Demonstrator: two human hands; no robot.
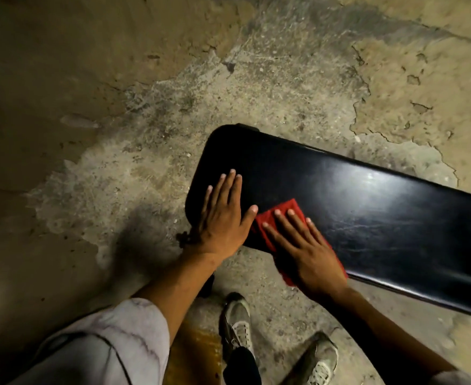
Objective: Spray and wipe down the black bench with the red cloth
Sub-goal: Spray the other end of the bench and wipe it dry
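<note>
The black bench (353,201) runs from the middle of the view to the right edge, its padded top glossy and lightly scuffed. My left hand (223,215) lies flat with straight fingers on the bench's left end. Just to its right, my right hand (306,245) presses flat on the red cloth (284,211), which is spread on the bench's near edge and hangs a little over it. No spray bottle is in view.
Cracked, stained concrete floor (173,107) surrounds the bench. My two shoes (237,326) stand on the floor below the near edge. A dark bench foot (206,287) shows under my left forearm.
</note>
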